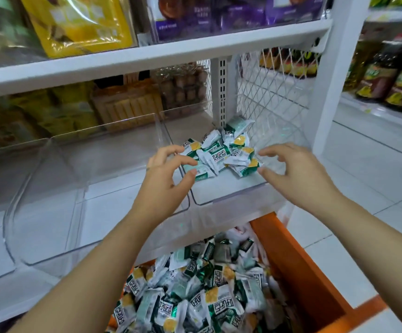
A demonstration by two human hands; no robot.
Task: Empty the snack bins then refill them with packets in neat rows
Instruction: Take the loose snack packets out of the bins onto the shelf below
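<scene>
Left hand (168, 175), right hand (298, 171); one crate (303, 272)

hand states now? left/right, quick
Left hand: open, fingers loosely curved by the packets, holding nothing.
Right hand: open, fingers spread, holding nothing.

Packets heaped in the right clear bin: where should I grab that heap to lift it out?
Probably scoop the heap from the front, over the low front lip of the bin, with the left hand and right hand flanking it and fingers curling under its outer edges. The packets lie loose and jumbled, so no single one carries the rest.
</scene>
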